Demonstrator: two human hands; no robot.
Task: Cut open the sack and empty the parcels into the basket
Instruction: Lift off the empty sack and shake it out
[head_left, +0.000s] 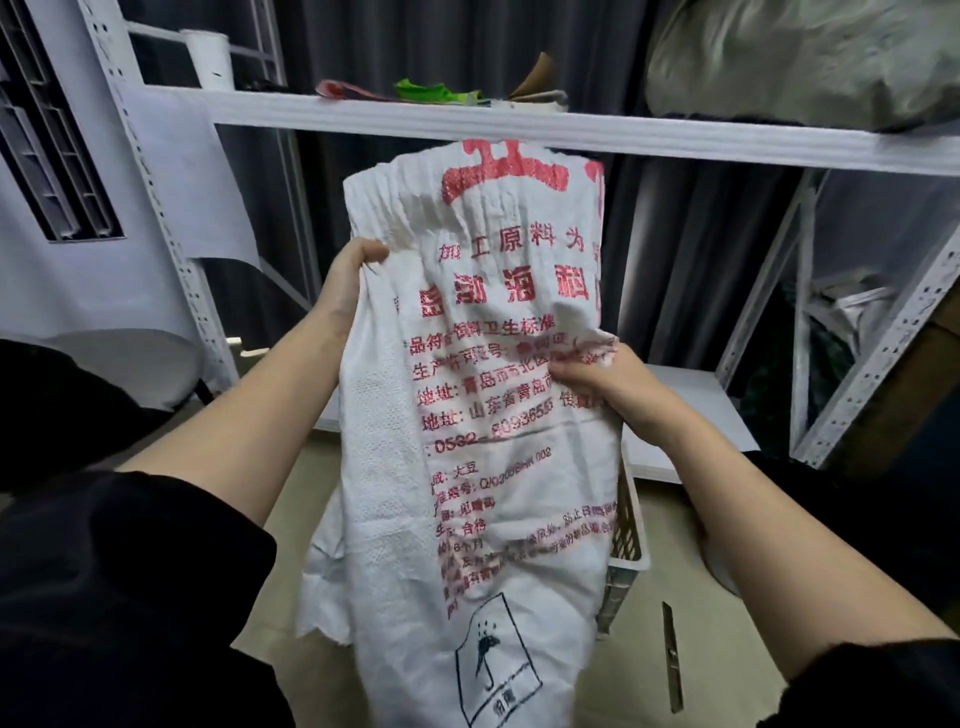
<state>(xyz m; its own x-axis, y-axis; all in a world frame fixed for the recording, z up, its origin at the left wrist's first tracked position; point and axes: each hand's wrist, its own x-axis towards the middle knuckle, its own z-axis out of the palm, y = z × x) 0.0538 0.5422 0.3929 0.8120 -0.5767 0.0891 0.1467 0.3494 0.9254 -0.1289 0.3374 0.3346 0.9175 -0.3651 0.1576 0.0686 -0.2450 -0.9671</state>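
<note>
A white woven sack (467, 415) with red printed characters hangs upright in front of me, lifted high and looking limp. My left hand (353, 270) grips its upper left edge. My right hand (597, 374) pinches a fold of cloth on its right side, lower down. Behind and below the sack, a white slatted plastic basket (626, 561) stands on the floor; only its right corner shows. The sack's lower end hangs over the basket. No parcels are visible. A narrow knife-like tool (671, 657) lies on the floor right of the basket.
A white metal shelf rack (519, 124) crosses just behind the sack's top, with papers and a green item (431, 92) on it. A large grey bundle (805, 57) sits at the upper right. Dark curtains hang behind. A white air-conditioner unit (67, 208) stands at left.
</note>
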